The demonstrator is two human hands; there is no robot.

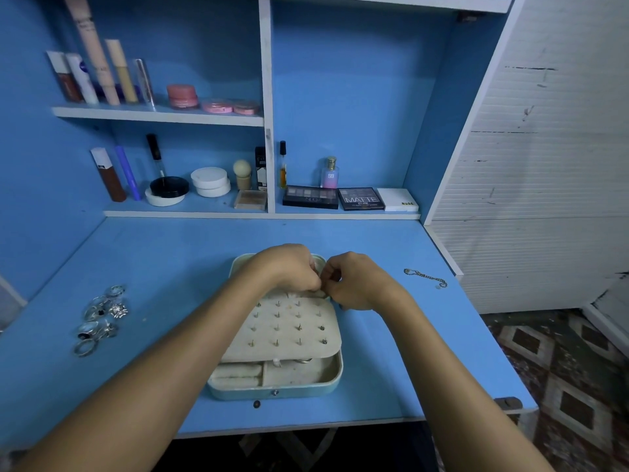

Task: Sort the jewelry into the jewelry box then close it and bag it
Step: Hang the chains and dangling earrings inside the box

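Observation:
An open pale blue jewelry box [335,378] lies on the blue desk [170,267], its cream earring panel [289,328] folded down over the tray, with several studs stuck in it. My left hand [289,269] and my right hand [354,282] meet over the panel's far edge, fingers curled and pinching something small that I cannot make out. Several silver rings [102,318] lie in a cluster at the desk's left. A beaded chain bracelet [425,276] lies to the right of the box.
Cosmetics fill the shelves behind: tubes and pink compacts [182,96] above, jars, a perfume bottle [329,173] and eyeshadow palettes [361,198] below. The desk's front edge is near me; a white louvred wall [544,165] and patterned floor lie to the right.

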